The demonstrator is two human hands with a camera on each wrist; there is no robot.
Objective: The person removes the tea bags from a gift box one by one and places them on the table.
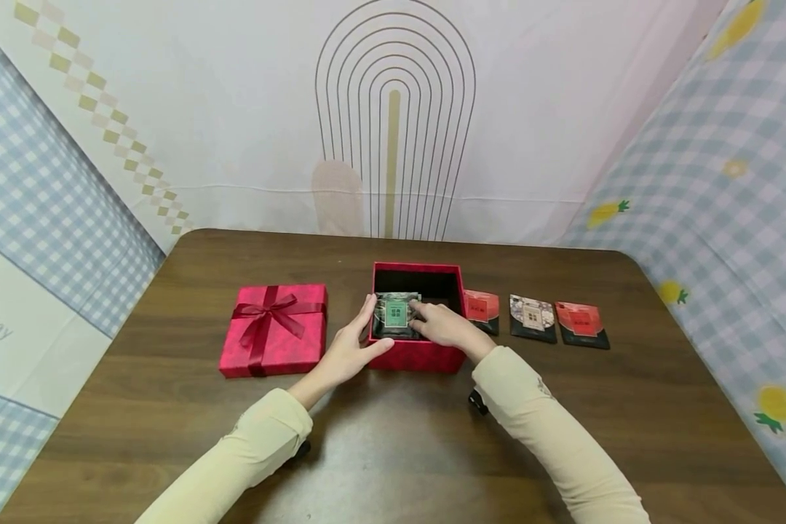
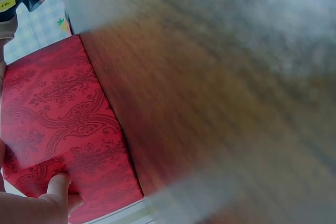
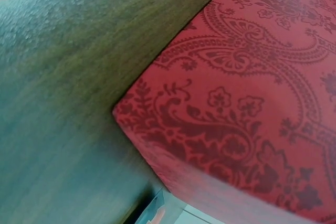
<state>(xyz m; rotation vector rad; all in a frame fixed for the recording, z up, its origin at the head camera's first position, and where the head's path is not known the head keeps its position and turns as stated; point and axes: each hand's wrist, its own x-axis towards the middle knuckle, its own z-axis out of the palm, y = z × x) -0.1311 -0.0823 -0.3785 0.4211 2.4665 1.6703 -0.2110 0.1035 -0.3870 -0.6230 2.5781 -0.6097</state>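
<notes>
A red patterned gift box (image 1: 415,356) stands lidless in the middle of the table, its inside black. In the head view my left hand (image 1: 354,349) rests against its left side, fingers straight and thumb spread to the front rim. The left wrist view shows the thumb (image 2: 59,186) on the red patterned wall. My right hand (image 1: 442,325) reaches over the front rim and pinches the right edge of a black sachet with a green label (image 1: 396,314), at the left of the box. The right wrist view shows mostly the box's outer wall (image 3: 236,77).
Left of the box lies its red lid (image 1: 278,331) with a dark red ribbon bow. To the right are an orange-red sachet (image 1: 483,309) partly behind the box, a floral sachet (image 1: 532,318) and another orange-red sachet (image 1: 582,324). A fabric backdrop (image 1: 255,145) hangs behind the table.
</notes>
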